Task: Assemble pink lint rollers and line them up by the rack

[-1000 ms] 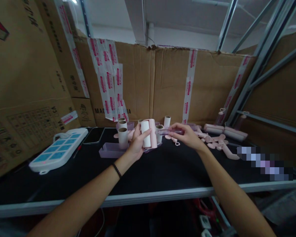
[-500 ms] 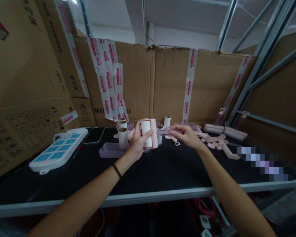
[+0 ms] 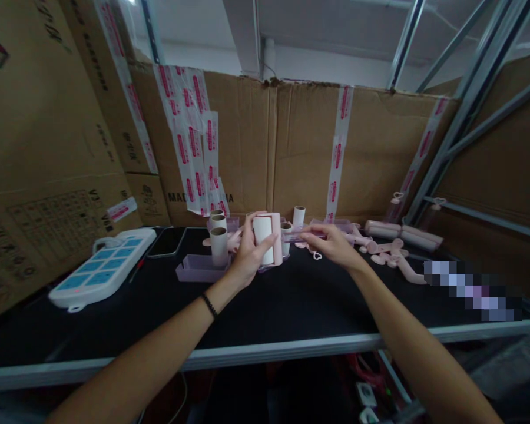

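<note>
My left hand (image 3: 246, 257) is wrapped round a white paper roll in a pink holder (image 3: 267, 238), held upright above the black table (image 3: 291, 300). My right hand (image 3: 333, 244) reaches forward and pinches a translucent purple cover piece (image 3: 298, 235) lying just right of the roll. Several cardboard-core rolls (image 3: 219, 241) stand behind my left hand. A shallow purple tray (image 3: 198, 268) lies under them on the left.
Pink handles and roller parts (image 3: 391, 250) are scattered at the right. A white and blue power strip (image 3: 101, 265) and a dark phone (image 3: 168, 241) lie at the left. Taped cardboard boxes (image 3: 291, 153) wall in the back and left; metal shelf bars (image 3: 459, 123) rise at the right.
Both hands have barely moved. The roll in my left hand sits slightly higher, and the view has shifted a little.
</note>
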The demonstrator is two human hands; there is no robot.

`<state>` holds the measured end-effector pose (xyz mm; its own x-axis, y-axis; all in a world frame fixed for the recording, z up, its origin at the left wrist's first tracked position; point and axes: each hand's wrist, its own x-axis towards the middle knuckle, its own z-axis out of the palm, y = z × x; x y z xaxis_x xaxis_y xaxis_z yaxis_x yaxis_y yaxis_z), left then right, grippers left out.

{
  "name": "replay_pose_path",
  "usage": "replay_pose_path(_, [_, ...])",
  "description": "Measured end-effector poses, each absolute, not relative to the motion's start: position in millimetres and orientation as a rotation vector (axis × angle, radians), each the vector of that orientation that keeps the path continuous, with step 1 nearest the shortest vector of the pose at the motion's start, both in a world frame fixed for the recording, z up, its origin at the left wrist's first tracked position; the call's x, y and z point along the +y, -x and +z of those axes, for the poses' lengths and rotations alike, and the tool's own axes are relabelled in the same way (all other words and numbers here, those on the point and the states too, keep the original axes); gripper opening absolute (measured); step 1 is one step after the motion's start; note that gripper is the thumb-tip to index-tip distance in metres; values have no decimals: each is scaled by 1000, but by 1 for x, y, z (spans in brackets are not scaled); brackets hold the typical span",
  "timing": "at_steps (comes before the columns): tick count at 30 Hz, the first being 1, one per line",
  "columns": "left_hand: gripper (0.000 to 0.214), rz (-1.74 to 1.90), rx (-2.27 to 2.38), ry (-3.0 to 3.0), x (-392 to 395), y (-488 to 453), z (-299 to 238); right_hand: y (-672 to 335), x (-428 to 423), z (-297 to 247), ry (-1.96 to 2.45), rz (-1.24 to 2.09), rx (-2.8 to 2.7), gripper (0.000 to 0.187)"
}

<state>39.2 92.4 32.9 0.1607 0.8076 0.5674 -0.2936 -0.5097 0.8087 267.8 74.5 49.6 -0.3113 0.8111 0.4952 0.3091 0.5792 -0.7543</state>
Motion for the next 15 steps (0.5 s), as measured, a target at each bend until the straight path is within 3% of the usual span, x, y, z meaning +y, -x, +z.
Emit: replay_pose_path(15, [58,1473,548,-1436,87,-41,35,-266,73,51,853,578,-1939,33])
